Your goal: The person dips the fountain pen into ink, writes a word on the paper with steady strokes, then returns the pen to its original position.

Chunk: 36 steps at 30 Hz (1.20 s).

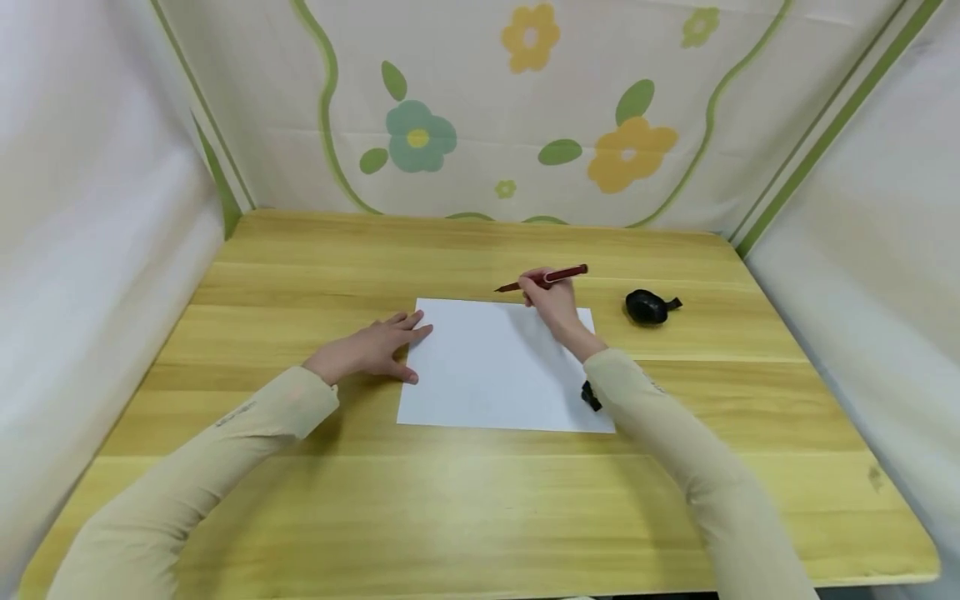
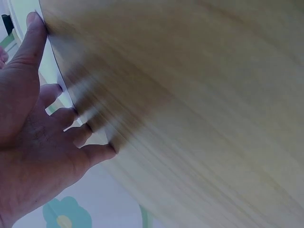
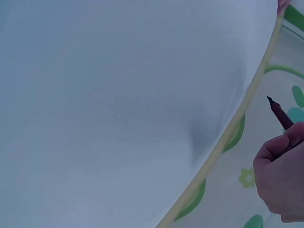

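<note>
A blank white sheet of paper (image 1: 487,367) lies on the wooden table. My left hand (image 1: 375,346) rests at its left edge, fingers spread, with thumb and fingertips on the paper's margin. The left wrist view shows that hand (image 2: 42,123) from the palm side, fingertips along the sheet's edge. Over the paper's far right part, my right hand (image 1: 551,300) grips a dark red pen (image 1: 566,273). Its tip points left, near the sheet's far edge. In the right wrist view the pen (image 3: 281,114) shows a dark pointed tip beyond the curled fingers of the right hand (image 3: 282,175).
A black rounded object (image 1: 647,307) with a short tab lies on the table (image 1: 465,508) right of the paper. A small black piece (image 1: 591,396) shows beside the right sleeve. White cloth with printed flowers (image 1: 420,137) closes off the back and sides.
</note>
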Each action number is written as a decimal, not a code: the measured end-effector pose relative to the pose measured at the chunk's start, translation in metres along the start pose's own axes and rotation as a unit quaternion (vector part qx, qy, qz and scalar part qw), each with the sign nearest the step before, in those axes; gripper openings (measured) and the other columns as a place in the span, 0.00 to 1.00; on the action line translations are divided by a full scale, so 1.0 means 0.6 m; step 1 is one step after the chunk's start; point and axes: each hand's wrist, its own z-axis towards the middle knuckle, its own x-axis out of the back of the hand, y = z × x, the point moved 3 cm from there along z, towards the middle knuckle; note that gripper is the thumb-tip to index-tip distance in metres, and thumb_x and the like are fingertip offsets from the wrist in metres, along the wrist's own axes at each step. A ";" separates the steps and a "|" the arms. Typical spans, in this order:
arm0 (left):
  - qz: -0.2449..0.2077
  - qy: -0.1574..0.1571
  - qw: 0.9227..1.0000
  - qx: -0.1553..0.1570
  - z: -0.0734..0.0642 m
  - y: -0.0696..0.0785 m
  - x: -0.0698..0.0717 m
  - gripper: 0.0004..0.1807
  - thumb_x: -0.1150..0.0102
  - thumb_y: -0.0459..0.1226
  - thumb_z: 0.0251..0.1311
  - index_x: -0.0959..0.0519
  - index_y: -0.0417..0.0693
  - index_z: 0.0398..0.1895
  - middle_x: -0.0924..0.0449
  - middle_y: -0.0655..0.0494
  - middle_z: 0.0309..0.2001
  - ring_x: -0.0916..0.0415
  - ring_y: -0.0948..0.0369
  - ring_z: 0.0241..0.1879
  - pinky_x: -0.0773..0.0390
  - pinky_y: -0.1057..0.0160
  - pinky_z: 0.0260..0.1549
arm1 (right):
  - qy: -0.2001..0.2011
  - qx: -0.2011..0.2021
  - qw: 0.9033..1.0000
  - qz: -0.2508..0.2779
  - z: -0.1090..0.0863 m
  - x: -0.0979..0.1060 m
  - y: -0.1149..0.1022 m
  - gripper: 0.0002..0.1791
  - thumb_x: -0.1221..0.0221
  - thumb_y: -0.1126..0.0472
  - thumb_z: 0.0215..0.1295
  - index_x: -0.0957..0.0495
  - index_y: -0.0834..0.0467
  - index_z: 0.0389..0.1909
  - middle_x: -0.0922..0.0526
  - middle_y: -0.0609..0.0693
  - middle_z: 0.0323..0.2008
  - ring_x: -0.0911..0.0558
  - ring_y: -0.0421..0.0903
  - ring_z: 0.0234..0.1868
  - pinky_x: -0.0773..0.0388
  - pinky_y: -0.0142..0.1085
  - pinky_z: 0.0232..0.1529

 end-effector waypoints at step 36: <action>0.012 0.003 1.000 0.016 0.001 0.002 0.000 0.49 0.38 0.54 0.56 0.50 0.43 0.74 0.63 0.41 0.76 0.64 0.39 0.74 0.53 0.31 0.64 | -0.097 0.024 0.993 -0.063 -0.030 -0.129 -0.015 0.09 0.42 0.60 0.64 0.21 0.62 0.39 0.20 0.55 0.28 0.22 0.45 0.25 0.28 0.30 0.27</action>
